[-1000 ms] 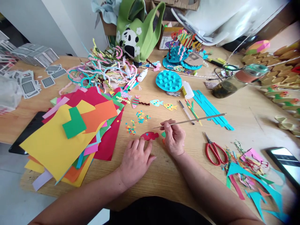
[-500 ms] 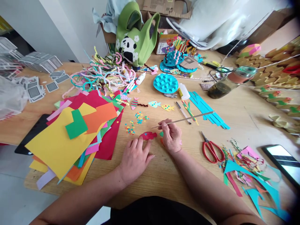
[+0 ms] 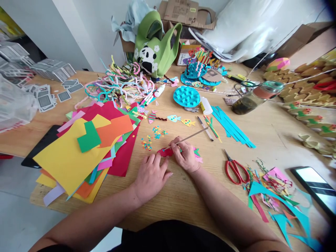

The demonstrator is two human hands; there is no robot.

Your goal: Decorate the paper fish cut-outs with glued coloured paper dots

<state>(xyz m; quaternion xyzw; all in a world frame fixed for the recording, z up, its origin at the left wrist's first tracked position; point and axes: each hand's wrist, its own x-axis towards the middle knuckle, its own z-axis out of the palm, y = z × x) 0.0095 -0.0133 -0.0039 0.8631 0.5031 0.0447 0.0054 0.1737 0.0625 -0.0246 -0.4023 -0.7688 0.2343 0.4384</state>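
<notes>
While the left hand (image 3: 151,173) lies palm down, fingers loosely spread and gripping nothing, its fingertips had best press the near edge of the red paper fish (image 3: 165,153) flat against the desk (image 3: 181,197). The fish lies between both hands, partly covered. The right hand (image 3: 185,155) pinches a thin stick (image 3: 195,134), tip at the fish; a shallow angle and gentle touch should prevent shifting.

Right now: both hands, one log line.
left hand: touching red paper fish | right hand: holding thin stick, tip at fish | nearby: paper dots, red-handled scissors
</notes>
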